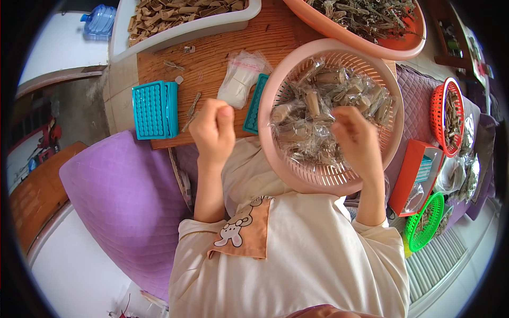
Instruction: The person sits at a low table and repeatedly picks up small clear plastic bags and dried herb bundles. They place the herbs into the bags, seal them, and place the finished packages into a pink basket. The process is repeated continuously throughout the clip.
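Note:
My left hand (pixel 213 130) is closed in a fist above the table's near edge, thumb pressed to the fingers; whatever it may hold is hidden. Over the right part of a pink slotted basket (pixel 269 114), my right hand (pixel 358 139) has its fingers curled together, slightly blurred, and I cannot make out anything in them. Many clear plastic-wrapped packets of dried, brownish plant pieces (pixel 313 103) fill that basket. Between my left hand and the basket lie a stack of clear plastic bags (pixel 237 80) and a teal tray (pixel 255 103), partly covered by the basket's rim.
Another teal tray with round hollows (pixel 154 110) sits at the table's left edge. Farther back are a white tub (pixel 193 31) of tan pieces and an orange basin (pixel 392 49) of dried stalks. To the right stand a red basket (pixel 438 114), a red box (pixel 404 183) and a green basket (pixel 437 222).

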Motion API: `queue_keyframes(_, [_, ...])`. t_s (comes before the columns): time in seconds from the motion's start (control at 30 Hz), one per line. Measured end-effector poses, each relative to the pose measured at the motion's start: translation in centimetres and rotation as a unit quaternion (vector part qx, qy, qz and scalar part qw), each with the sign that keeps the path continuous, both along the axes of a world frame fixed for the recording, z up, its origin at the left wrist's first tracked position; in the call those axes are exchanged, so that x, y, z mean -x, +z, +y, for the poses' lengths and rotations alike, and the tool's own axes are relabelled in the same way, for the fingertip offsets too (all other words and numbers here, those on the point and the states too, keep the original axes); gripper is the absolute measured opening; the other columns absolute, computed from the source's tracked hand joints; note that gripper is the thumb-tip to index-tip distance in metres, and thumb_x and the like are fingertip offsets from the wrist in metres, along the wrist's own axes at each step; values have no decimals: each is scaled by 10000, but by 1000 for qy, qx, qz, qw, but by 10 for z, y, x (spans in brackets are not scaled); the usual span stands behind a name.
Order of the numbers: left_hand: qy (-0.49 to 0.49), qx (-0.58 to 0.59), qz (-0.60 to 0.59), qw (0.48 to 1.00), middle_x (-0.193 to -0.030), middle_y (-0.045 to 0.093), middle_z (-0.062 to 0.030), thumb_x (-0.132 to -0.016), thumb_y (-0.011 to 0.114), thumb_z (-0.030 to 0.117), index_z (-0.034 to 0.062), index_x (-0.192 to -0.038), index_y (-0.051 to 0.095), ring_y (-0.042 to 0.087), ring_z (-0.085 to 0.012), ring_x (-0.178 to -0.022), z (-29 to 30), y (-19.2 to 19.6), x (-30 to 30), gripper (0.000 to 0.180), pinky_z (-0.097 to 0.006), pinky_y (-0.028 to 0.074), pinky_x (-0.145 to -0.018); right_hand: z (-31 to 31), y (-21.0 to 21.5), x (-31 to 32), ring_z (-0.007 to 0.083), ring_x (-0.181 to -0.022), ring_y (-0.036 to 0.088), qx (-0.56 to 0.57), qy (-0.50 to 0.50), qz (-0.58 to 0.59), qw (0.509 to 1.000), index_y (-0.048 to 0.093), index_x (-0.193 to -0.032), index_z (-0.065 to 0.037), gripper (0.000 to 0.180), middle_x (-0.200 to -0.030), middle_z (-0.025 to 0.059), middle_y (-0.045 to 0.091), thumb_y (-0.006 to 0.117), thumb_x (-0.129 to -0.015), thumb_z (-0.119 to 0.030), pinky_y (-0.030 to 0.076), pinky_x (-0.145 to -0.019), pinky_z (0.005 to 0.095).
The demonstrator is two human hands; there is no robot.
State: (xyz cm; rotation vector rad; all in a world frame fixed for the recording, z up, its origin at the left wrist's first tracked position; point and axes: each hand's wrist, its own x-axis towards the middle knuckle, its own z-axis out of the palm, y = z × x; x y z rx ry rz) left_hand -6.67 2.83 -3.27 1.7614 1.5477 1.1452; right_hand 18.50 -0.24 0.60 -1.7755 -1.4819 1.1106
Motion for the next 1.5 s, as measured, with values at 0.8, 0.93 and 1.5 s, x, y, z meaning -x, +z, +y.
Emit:
queue_keyframes(0.8, [91, 169, 95, 977, -749, 635, -120, -696, 645, 224, 32, -784, 624, 608, -263, -711, 79, -83, 11, 212, -345, 467, -651, -17, -22, -24, 320, -822, 537, 0, 145, -481, 865, 453, -937, 3, 276, -784, 156, 576, 559, -684, -19, 438, -682, 389])
queue_keyframes(0.93, [102, 203, 84, 970, -684, 620, -129, -719, 609, 233, 27, -755, 622, 601, -273, -656, 80, -79, 11, 210, -342, 459, -632, -13, -18, -25, 360, -868, 521, 77, 121, -414, 899, 437, -979, 14, 418, -842, 183, 584, 667, -646, -94, 409, -737, 423])
queue_keyframes(1.5, [183, 40, 111, 976, -723, 617, -166, -834, 491, 259, 6, -856, 622, 561, -304, -634, 77, -83, 19, 286, -338, 432, -613, -20, 18, -65, 142, -869, 524, -53, -54, 172, 982, 460, -1087, -12, 307, -915, 55, 531, 500, -873, -228, 414, -803, 283])
